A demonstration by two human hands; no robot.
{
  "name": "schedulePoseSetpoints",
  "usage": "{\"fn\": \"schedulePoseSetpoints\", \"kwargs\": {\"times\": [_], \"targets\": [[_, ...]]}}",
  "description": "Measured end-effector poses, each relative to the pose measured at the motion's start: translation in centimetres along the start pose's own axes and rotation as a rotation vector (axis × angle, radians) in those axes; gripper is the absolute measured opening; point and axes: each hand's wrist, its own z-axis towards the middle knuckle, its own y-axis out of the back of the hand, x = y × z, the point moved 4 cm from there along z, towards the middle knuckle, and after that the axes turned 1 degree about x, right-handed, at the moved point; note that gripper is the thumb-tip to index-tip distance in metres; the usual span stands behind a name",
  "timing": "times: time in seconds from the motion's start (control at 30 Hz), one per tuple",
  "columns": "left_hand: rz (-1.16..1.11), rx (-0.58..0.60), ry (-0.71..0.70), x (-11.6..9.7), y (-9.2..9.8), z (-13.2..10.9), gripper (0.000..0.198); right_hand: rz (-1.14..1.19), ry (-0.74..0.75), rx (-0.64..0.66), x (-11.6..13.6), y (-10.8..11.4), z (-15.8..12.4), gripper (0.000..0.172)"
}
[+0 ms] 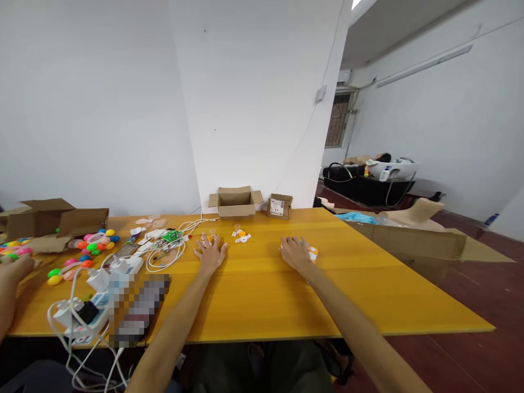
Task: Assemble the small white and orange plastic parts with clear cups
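Nearside of open cardboard box (235,202), on yellow table (266,295): left hand (210,252), flat, fingers spread, empty; right hand (295,252), palm down, open, just beside small white-orange roll (313,252). Broad tabletop runs from both hands to near edge.

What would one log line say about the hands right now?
left hand: flat on table | right hand: on table, beside orange-white piece

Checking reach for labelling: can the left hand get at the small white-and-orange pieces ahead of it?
Probably yes. The left hand lies flat on the table, holding nothing; the pieces sit just beyond it, to the right, bare tabletop between.
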Motion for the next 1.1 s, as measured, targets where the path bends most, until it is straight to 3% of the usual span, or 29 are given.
{"fn": "schedulePoseSetpoints", "kwargs": {"times": [0.33, 0.63, 0.87, 1.0, 1.1], "targets": [[0.072, 0.100, -0.059, -0.9, 0.5, 1.2, 0.052, 0.029, 0.026, -0.012, 0.7, 1.0, -0.4, 0.027], [0.063, 0.075, -0.092, -0.8, 0.3, 1.3, 0.049, 0.118, 0.093, -0.046, 3.8, 2.5, -0.6, 0.026], [0.029, -0.006, -0.131, -1.1, 0.6, 0.5, 0.045, 0.436, 0.163, 0.012, 8.3, -0.1, -1.8, 0.032], [-0.050, -0.123, -0.283, -1.9, 1.4, -0.2, 0.035, 0.710, 0.177, -0.044, 10.2, -1.9, -1.3, 0.033], [-0.173, -0.142, -0.424, -2.9, 1.9, -1.6, 0.031, 0.826, 0.199, -0.050, 11.3, -2.8, -0.3, 0.021]]}}
